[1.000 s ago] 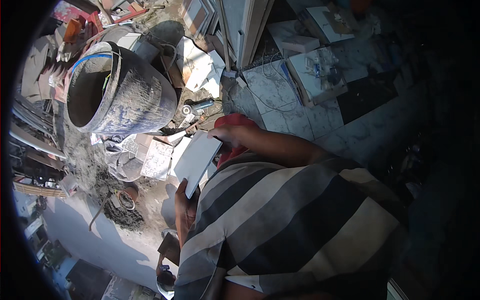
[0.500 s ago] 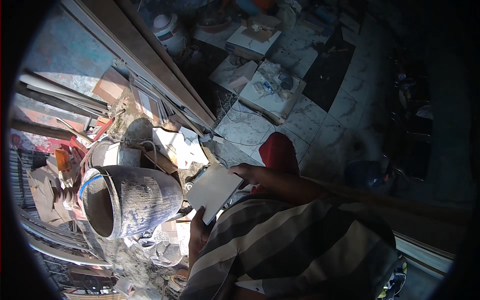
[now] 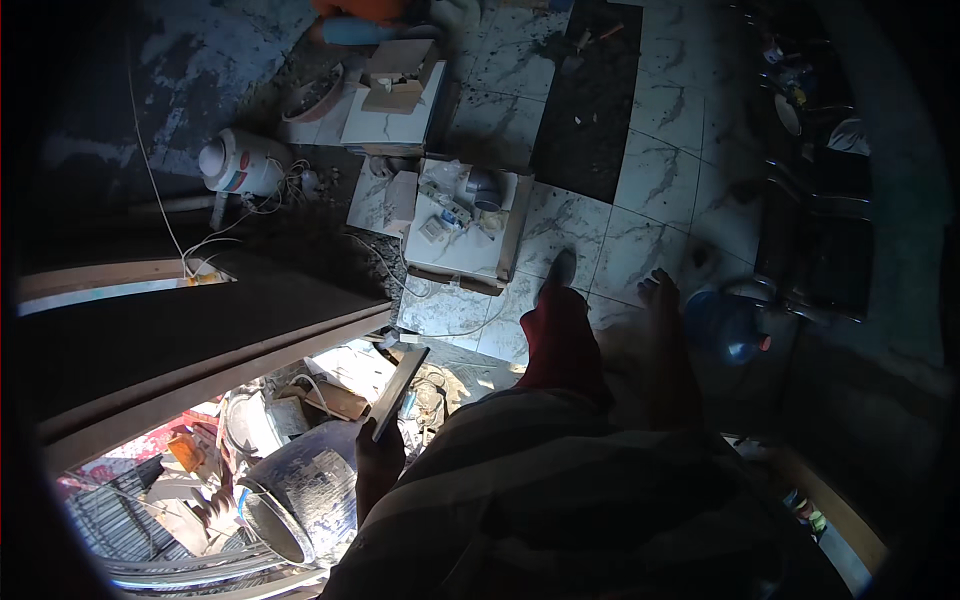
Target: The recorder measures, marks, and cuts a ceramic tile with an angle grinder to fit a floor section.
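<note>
My left hand (image 3: pixel 380 455) grips the lower end of a flat rectangular tile (image 3: pixel 398 392), seen nearly edge-on beside the door frame. Its fingers are partly hidden behind the tile. Out to the right, over the marble-patterned floor, my right hand (image 3: pixel 657 290) is held with its fingers apart and nothing in it. Below and left of the tile lies a tipped, mortar-smeared barrel (image 3: pixel 310 490) in sunlight. My red-clad leg (image 3: pixel 562 345) is stretched forward onto the floor tiles.
Ahead stand a stack of tile boxes (image 3: pixel 455 255) with a grey pipe elbow (image 3: pixel 485 188) on top, and another box (image 3: pixel 390 128) behind. A white tank-like appliance (image 3: pixel 245 162) trails cables. A blue water bottle (image 3: pixel 722 325) and dark chairs (image 3: pixel 835 250) line the right. A person (image 3: pixel 365 20) is at the top.
My view has turned and moved inward past the door frame. My right hand has let go of the tile and swung right. The tile in my left hand has turned edge-on.
</note>
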{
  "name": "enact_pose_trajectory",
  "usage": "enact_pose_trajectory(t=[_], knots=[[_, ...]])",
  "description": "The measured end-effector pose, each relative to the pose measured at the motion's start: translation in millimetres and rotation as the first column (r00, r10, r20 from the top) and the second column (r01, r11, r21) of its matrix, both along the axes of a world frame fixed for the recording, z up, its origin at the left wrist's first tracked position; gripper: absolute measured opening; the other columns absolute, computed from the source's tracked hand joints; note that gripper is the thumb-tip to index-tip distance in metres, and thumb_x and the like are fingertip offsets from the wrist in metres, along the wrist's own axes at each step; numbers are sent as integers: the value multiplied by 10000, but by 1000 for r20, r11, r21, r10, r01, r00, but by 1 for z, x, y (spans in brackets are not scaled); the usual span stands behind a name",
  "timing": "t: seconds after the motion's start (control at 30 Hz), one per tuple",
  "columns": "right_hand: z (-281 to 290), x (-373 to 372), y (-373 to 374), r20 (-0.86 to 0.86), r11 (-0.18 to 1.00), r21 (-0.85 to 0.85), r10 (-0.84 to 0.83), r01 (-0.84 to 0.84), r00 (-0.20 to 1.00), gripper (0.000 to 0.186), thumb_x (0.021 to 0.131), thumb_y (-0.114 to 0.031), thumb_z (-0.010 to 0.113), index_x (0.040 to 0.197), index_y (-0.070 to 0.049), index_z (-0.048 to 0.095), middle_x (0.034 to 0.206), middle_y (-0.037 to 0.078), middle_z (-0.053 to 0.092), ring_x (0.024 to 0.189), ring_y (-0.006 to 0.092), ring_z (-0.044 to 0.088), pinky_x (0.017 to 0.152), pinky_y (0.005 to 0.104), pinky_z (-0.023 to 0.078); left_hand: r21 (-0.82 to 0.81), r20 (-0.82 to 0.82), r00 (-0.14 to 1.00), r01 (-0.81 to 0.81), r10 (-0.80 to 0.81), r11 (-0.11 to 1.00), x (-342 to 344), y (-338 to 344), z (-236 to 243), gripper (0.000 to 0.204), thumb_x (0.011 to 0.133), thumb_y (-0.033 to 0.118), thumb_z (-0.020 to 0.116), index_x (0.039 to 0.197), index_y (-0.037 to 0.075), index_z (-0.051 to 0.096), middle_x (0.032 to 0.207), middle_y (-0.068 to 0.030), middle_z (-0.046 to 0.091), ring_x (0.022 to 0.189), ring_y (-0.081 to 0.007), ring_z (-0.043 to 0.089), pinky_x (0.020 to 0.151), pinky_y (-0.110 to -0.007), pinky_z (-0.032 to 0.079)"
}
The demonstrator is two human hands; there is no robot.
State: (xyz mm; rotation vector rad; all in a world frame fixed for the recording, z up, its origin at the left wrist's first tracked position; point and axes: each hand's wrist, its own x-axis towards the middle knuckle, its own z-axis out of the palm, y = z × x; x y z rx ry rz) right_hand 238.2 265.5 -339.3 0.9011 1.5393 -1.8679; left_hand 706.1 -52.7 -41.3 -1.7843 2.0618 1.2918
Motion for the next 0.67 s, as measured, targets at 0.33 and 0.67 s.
enact_pose_trajectory(t=[0.33,0.67], knots=[[57,-25,145,407,816,426,212,-390,889,356,957,-364,540,1189,-93,540,1010,100,622,743,238,576,688,395,501,-415,87,994,-31,73,909,-162,-127,17,426,1002,379,522,917,-25,629,800,-225,654,739,-324,636,680,-392,496],[89,-112,89,179,882,395,201,-258,963,402,955,-354,572,1240,-71,546,808,30,572,567,109,505,430,249,361,487,-683,419,-349,598,801,-276,-240,-5,282,982,246,600,1049,-25,641,929,-122,697,862,-136,641,700,-250,490]])
